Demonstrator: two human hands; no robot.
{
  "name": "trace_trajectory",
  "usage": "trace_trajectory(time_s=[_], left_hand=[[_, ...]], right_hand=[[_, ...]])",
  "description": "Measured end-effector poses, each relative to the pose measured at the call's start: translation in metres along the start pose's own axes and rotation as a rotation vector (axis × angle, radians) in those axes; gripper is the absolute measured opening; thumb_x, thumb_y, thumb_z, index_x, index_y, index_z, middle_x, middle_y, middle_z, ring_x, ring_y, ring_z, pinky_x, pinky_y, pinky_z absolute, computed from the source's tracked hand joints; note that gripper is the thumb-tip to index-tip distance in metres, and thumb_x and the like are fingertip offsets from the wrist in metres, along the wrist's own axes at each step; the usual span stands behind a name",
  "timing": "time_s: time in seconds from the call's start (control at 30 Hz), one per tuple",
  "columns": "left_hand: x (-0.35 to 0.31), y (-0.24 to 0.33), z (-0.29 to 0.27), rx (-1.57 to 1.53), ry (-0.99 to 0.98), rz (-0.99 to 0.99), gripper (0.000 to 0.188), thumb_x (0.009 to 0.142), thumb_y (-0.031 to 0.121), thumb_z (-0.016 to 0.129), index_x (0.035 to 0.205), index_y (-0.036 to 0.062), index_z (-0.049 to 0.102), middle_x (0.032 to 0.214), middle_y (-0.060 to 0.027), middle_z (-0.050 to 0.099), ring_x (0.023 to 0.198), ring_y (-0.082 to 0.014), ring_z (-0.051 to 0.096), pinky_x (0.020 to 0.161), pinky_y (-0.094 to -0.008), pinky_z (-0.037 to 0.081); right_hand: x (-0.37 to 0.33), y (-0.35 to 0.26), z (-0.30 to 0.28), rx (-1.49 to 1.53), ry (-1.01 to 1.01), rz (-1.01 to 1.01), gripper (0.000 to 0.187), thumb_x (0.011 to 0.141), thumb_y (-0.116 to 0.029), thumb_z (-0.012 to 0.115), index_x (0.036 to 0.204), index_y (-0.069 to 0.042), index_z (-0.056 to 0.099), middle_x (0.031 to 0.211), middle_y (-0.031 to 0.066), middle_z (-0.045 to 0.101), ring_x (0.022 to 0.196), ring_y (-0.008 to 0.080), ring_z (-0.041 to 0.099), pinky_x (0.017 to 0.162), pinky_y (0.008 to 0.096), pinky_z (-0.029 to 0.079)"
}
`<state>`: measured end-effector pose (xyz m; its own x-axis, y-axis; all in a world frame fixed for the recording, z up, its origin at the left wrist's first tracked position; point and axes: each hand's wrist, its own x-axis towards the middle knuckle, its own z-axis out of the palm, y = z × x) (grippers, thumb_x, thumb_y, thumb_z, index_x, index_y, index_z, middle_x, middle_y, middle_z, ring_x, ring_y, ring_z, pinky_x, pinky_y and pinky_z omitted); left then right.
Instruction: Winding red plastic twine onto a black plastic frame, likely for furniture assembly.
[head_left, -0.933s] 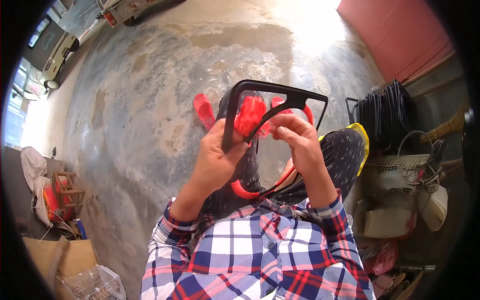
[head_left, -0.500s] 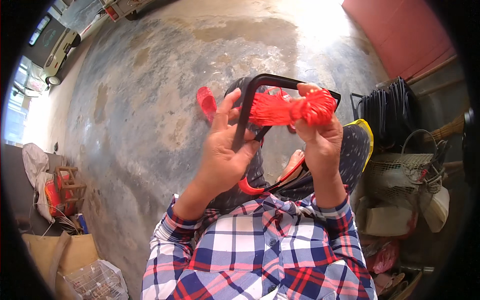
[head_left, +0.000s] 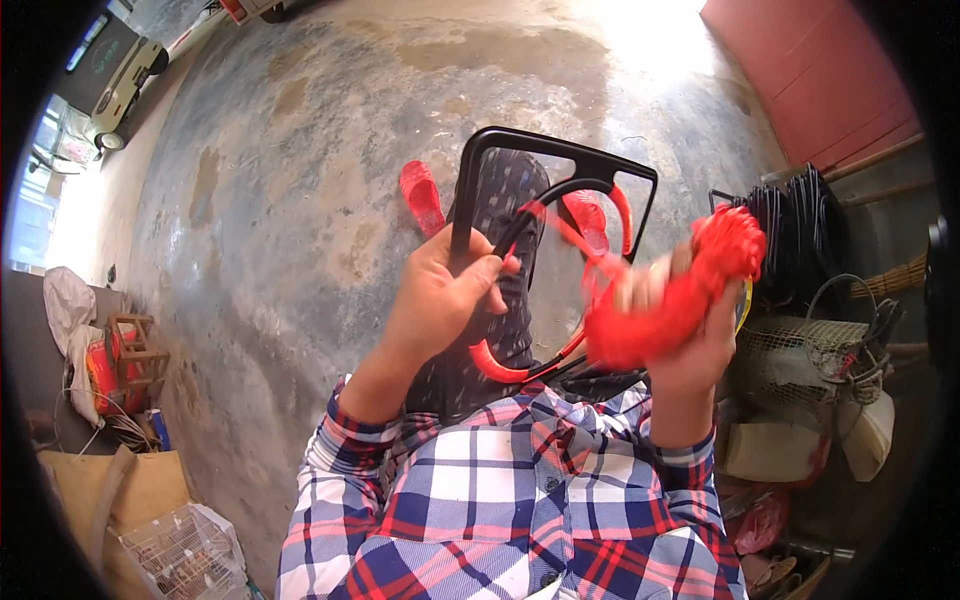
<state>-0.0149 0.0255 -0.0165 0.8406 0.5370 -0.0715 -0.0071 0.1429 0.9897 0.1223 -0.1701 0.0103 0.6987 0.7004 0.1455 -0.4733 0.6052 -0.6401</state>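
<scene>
Grey, patchy concrete floor (head_left: 290,200) fills most of the picture; a flat red panel (head_left: 830,80) stands at the upper right, and a red, white and navy plaid shirt (head_left: 480,490) spreads across the lower middle; a stack of black bent-tube frames (head_left: 790,225) sits at the right.

In the centre, above the lap, is a black rectangular tube frame (head_left: 578,163) with an inner curved piece partly wrapped in red; right of it, apart from its far bar, is a thick bundle of bright red cord (head_left: 665,322); the left hand (head_left: 435,300) is closed round the frame's left bar; the right hand (head_left: 700,358), blurred, has its fingers wrapped about the bundle; one flat red strand (head_left: 562,230) spans from the curved piece to the bundle.

The bundle could shed loops and tangle if the right hand's grip slackened; the strand could snag on the tube, or a hard tug could twist the frame, since one hand alone seems to steady it.

The frame's long axis runs up the picture, its crossbar end toward the top edge and sloping down rightward; the bundle's long axis slants, its tufted end toward the upper right.
</scene>
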Motion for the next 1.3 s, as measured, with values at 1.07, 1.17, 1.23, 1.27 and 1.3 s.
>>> trace_trajectory(time_s=[1.07,1.17,1.23,1.27,1.3], left_hand=[[0.003,0.012,0.021,0.315,-0.060,0.326,0.031,0.086,0.001,0.066,0.117,0.0027,0.066,0.124,-0.0126,0.058,0.114,-0.0234,0.059,0.096,-0.0335,0.047],[0.006,0.008,0.022,0.428,-0.030,0.446,0.024,0.081,-0.002,0.068,0.105,0.0032,0.068,0.135,-0.0135,0.051,0.116,-0.0255,0.056,0.098,-0.0363,0.045],[0.007,0.004,0.019,0.453,0.032,0.478,0.017,0.077,-0.004,0.070,0.092,0.0037,0.070,0.145,-0.0141,0.043,0.116,-0.0261,0.053,0.100,-0.0384,0.043],[0.004,0.008,0.019,0.363,0.065,0.427,0.011,0.075,-0.003,0.072,0.082,0.0045,0.069,0.149,-0.0140,0.038,0.113,-0.0257,0.052,0.100,-0.0398,0.042],[0.003,0.006,0.017,0.405,0.072,0.425,0.010,0.075,-0.003,0.072,0.081,0.0043,0.069,0.149,-0.0140,0.037,0.114,-0.0256,0.051,0.100,-0.0397,0.042]], right_hand=[[0.037,0.030,0.013,-1.483,-0.109,-0.512,0.050,0.065,-0.017,0.084,0.110,-0.004,0.065,0.108,0.0105,0.061,0.101,0.0275,0.056,0.089,0.0390,0.045],[0.046,0.034,0.013,-1.490,-0.213,-0.614,0.046,0.064,-0.015,0.084,0.106,-0.005,0.067,0.109,0.0109,0.060,0.100,0.0281,0.056,0.089,0.0396,0.045],[0.041,0.037,0.008,-0.911,0.008,-0.358,0.033,0.076,-0.011,0.079,0.106,-0.006,0.067,0.114,0.0088,0.061,0.107,0.0237,0.057,0.095,0.0365,0.044],[0.041,0.031,0.006,-0.703,0.046,-0.290,0.033,0.081,-0.013,0.077,0.111,-0.006,0.065,0.119,0.0088,0.060,0.111,0.0225,0.056,0.098,0.0364,0.044],[0.039,0.025,0.003,-0.496,0.091,-0.222,0.032,0.086,-0.015,0.074,0.115,-0.005,0.063,0.125,0.0089,0.059,0.116,0.0212,0.056,0.101,0.0362,0.043]])
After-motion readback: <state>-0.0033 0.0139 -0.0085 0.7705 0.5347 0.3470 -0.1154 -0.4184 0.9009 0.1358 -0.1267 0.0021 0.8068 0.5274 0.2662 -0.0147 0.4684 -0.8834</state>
